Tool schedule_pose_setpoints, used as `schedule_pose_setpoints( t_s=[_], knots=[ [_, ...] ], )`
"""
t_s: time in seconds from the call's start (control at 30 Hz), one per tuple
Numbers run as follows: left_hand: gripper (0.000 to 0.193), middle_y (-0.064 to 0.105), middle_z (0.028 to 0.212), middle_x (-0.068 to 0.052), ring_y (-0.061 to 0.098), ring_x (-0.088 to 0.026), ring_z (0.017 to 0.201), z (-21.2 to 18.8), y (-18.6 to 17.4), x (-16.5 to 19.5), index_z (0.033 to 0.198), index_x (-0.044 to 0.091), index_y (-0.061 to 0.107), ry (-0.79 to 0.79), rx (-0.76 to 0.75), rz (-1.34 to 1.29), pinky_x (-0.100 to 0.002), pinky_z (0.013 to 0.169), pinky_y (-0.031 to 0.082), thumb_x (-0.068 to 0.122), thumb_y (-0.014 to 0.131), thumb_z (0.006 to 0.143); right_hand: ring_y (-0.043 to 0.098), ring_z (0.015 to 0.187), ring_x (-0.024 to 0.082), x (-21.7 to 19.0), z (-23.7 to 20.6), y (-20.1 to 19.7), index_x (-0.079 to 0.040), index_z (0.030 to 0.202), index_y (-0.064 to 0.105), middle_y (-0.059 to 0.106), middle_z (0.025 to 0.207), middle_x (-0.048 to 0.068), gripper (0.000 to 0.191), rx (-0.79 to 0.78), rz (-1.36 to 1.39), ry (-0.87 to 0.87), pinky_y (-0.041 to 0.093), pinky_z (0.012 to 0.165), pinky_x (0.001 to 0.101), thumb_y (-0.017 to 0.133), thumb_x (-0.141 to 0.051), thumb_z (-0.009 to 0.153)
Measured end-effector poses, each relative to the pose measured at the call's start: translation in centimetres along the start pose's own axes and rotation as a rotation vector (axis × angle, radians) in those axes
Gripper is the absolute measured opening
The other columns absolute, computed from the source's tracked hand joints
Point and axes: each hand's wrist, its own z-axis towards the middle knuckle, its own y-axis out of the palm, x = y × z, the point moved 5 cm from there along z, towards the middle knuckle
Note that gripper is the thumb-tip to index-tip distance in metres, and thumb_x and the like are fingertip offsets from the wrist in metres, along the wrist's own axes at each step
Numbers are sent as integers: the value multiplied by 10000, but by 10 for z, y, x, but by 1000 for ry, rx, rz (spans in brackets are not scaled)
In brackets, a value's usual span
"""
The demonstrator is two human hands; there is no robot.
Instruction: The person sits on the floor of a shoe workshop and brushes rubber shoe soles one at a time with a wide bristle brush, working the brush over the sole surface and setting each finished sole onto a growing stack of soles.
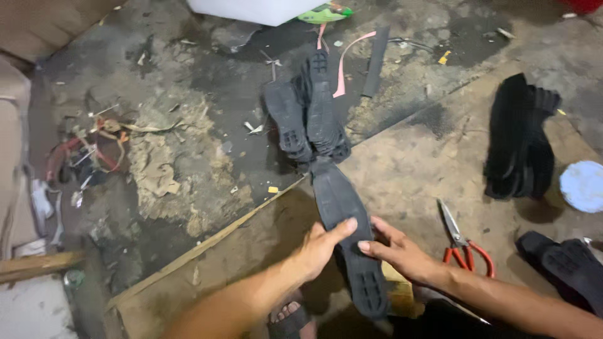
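A long black rubber shoe sole [342,213] lies tread-up on a worn wooden board [414,163]. My left hand [323,246] grips its left edge near the middle, thumb across the top. My right hand [397,250] pinches the right edge at the same spot. Beyond the sole's far tip, a pile of more black soles [308,119] lies on the dirty floor.
Red-handled scissors [461,242] lie right of my right hand. A stack of black soles [521,141] sits at the right, with more soles [568,267] at the lower right and a pale blue round lid [583,186]. Scraps and debris [100,147] litter the floor on the left.
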Motion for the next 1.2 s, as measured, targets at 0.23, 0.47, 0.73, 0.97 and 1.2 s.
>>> schedule_pose_setpoints(
  t_s=[0.23,0.47,0.73,0.97,1.2],
  knots=[
    [506,782,1061,-74,733,-177,975,-24,-64,6,1179,17,754,-122,-53,383,-343,901,579,398,775,847,660,1105,321,30,-12,-43,-98,1423,583,687,1222,168,510,70,-393,178,537,898,441,591,-372,993],
    [542,779,1065,-94,745,-239,946,-13,-192,-21,1206,33,711,-227,269,217,-388,853,601,377,790,794,713,1077,272,65,-23,-81,-158,1340,622,755,1158,110,529,88,-1123,233,576,891,403,612,-475,916],
    [662,772,1170,-137,724,-246,1090,18,-232,-19,1252,59,708,6,335,640,-374,953,537,551,726,810,722,1010,332,97,1,-80,-164,1139,644,765,1024,153,483,51,-1518,425,565,873,449,680,-545,845],
    [830,576,1372,-276,554,-394,1277,27,-241,-29,1338,-32,592,77,708,914,-470,1047,437,611,785,850,734,1018,227,129,14,-74,-68,1244,672,787,1113,66,473,-296,-610,480,578,896,362,774,-260,823],
    [663,644,1372,-170,613,-327,1286,-45,-238,-22,1438,72,557,293,995,895,-434,1097,484,430,718,904,717,939,181,144,12,-95,36,1254,676,807,1040,105,653,-504,-399,65,553,829,322,584,-462,842]
  ],
)
